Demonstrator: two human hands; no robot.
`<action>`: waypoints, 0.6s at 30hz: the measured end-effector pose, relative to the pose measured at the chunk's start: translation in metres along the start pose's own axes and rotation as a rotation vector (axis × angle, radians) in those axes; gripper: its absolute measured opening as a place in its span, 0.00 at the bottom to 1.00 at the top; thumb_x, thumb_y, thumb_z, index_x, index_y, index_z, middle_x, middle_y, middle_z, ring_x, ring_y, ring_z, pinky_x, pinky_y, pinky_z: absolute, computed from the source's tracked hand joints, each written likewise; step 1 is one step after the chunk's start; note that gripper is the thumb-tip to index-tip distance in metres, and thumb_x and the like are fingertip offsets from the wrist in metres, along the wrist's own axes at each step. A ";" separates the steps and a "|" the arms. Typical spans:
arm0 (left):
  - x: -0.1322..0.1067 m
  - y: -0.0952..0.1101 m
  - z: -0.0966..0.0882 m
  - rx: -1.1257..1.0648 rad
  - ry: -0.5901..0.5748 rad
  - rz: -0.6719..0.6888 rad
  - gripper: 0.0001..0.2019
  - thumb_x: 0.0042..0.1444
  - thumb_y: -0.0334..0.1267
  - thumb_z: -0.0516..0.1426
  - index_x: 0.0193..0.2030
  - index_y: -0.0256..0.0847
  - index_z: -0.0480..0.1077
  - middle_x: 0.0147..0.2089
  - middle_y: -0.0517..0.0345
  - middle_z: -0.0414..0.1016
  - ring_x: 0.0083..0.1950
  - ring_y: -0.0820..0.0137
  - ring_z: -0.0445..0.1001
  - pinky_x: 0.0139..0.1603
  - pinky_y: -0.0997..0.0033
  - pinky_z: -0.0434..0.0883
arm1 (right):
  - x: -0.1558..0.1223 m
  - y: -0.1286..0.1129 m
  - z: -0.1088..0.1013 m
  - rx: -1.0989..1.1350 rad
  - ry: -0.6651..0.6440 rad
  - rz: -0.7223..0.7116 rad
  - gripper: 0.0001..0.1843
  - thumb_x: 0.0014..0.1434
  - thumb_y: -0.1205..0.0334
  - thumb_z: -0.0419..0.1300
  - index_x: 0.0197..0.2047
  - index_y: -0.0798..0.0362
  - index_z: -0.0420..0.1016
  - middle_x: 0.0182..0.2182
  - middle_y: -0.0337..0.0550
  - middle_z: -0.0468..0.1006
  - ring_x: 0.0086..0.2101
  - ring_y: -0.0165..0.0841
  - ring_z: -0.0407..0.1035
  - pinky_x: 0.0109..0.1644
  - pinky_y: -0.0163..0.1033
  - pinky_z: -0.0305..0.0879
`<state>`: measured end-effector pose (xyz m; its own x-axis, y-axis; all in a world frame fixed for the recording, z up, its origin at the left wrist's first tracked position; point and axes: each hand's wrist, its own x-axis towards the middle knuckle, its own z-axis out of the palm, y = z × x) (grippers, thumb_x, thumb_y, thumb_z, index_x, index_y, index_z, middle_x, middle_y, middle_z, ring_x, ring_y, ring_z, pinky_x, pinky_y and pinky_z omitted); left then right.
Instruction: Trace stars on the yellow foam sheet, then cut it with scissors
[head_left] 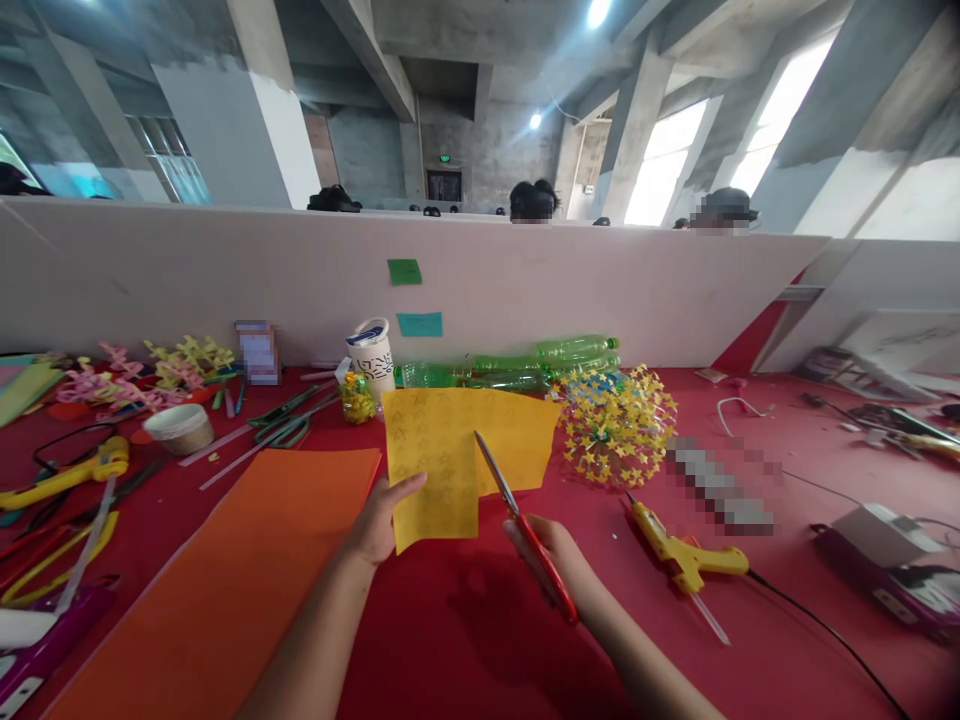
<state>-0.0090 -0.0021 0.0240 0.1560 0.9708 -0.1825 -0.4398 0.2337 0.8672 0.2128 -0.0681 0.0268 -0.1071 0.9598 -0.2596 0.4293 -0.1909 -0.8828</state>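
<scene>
My left hand pinches the lower left edge of a yellow foam sheet printed with small star outlines, holding it up above the red table. My right hand is closed round the red handles of a pair of scissors. The scissor blades point up and left and reach into the sheet along a cut that splits it into a left strip and a right part.
A large orange sheet lies at the left. A yellow glue gun with a black cord lies to the right, beside a ball of yellow stars. Green bottles, a paper cup and a white partition wall stand behind.
</scene>
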 end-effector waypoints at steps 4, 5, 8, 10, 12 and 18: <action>-0.002 0.006 -0.005 0.091 -0.061 -0.052 0.21 0.42 0.38 0.65 0.44 0.34 0.72 0.45 0.45 0.75 0.51 0.51 0.69 0.50 0.58 0.67 | 0.001 0.001 0.000 0.012 -0.019 -0.020 0.25 0.55 0.39 0.46 0.24 0.53 0.58 0.12 0.33 0.58 0.14 0.23 0.53 0.18 0.29 0.46; -0.003 0.008 -0.007 0.113 -0.131 -0.098 0.21 0.42 0.38 0.65 0.44 0.34 0.72 0.45 0.45 0.75 0.51 0.51 0.69 0.50 0.57 0.67 | 0.001 0.000 0.000 0.019 -0.027 -0.017 0.25 0.55 0.39 0.45 0.24 0.54 0.58 0.12 0.33 0.58 0.14 0.23 0.53 0.18 0.29 0.46; -0.005 0.016 -0.015 0.156 -0.208 -0.134 0.23 0.41 0.37 0.66 0.46 0.35 0.70 0.48 0.45 0.73 0.51 0.50 0.69 0.50 0.57 0.67 | 0.001 -0.001 -0.006 0.019 -0.061 0.006 0.26 0.55 0.38 0.46 0.23 0.54 0.59 0.12 0.33 0.59 0.13 0.22 0.52 0.18 0.29 0.46; -0.002 0.022 -0.021 0.109 -0.148 -0.074 0.25 0.41 0.40 0.66 0.47 0.36 0.69 0.47 0.45 0.74 0.50 0.50 0.69 0.47 0.57 0.68 | 0.000 -0.001 -0.009 0.001 -0.085 0.009 0.26 0.54 0.38 0.47 0.23 0.54 0.59 0.13 0.33 0.59 0.13 0.22 0.52 0.18 0.29 0.46; 0.002 0.027 -0.026 0.083 -0.001 -0.009 0.22 0.42 0.42 0.65 0.44 0.37 0.70 0.43 0.47 0.76 0.48 0.51 0.71 0.43 0.58 0.70 | -0.001 -0.002 -0.012 -0.020 -0.100 0.009 0.26 0.53 0.38 0.49 0.23 0.55 0.59 0.13 0.33 0.59 0.14 0.22 0.52 0.18 0.29 0.46; 0.014 0.021 -0.030 0.184 0.090 -0.071 0.18 0.42 0.35 0.65 0.42 0.38 0.69 0.38 0.49 0.77 0.40 0.54 0.76 0.36 0.61 0.72 | 0.006 -0.005 -0.016 0.009 -0.120 0.032 0.26 0.53 0.37 0.48 0.23 0.54 0.59 0.12 0.32 0.59 0.12 0.22 0.53 0.16 0.29 0.47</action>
<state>-0.0426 0.0184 0.0260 0.0979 0.9551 -0.2796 -0.2603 0.2957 0.9191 0.2240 -0.0576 0.0358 -0.2003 0.9218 -0.3318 0.4261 -0.2230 -0.8768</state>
